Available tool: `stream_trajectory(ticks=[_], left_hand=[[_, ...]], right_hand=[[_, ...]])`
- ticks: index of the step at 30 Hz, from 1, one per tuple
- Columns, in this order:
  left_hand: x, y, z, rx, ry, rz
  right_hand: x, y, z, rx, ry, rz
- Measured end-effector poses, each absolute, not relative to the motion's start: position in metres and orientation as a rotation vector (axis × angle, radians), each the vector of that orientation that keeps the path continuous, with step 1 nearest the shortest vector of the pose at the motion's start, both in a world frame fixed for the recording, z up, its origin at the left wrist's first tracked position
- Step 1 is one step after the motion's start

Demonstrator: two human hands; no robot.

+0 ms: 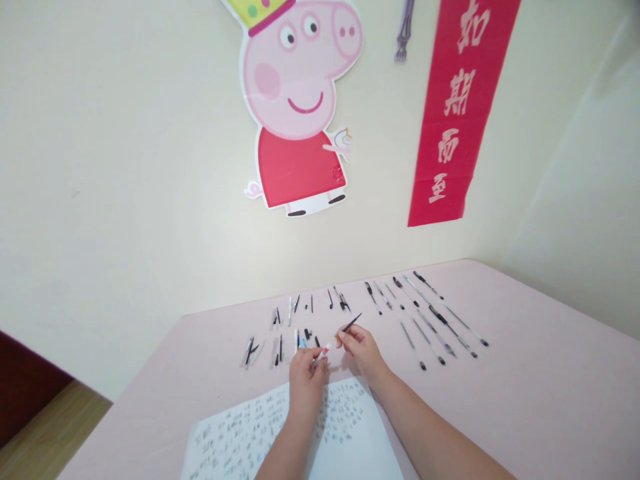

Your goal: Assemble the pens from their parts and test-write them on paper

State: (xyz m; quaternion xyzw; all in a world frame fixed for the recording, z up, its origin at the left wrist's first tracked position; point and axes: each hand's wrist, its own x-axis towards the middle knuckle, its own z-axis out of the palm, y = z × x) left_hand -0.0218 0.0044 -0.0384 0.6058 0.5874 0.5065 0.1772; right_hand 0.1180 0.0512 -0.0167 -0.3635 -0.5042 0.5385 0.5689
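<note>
Over the top edge of a handwritten sheet, my left hand point(306, 368) is closed around a whitish pen barrel point(320, 357) with a pink-red detail at its upper end. My right hand point(364, 348), just to the right, pinches a thin dark pen refill point(352, 323) with an orange-yellow end, its dark end tilted up and right. The two held pieces are close together but apart. Behind my left hand lie small pen parts point(307, 335), partly hidden by the fingers.
Disassembled pens and refills point(250, 352) lie in groups at the left and back of the pink table point(540, 400). Several whole pens point(453, 330) lie in rows on the right. Handwritten paper point(235, 440) is under my forearms. A wall point(150, 167) stands behind the table.
</note>
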Motion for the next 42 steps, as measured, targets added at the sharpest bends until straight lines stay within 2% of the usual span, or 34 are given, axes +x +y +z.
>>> stream_trajectory(ticks=[15, 30, 37, 42], left_hand=[[-0.021, 0.004, -0.036, 1.715, 1.639, 1.414], [-0.021, 0.004, -0.037, 1.623, 1.603, 1.471], [-0.02, 0.002, -0.031, 1.619, 1.632, 1.509], [-0.019, 0.002, -0.03, 1.591, 1.637, 1.527]], right_hand=[[0.112, 0.049, -0.028, -0.879, -1.538, 1.063], [0.118, 0.049, -0.026, -0.875, -1.475, 1.072], [0.131, 0.062, -0.036, -1.229, -1.554, 0.613], [0.129, 0.061, -0.039, -1.474, -1.752, 0.433]])
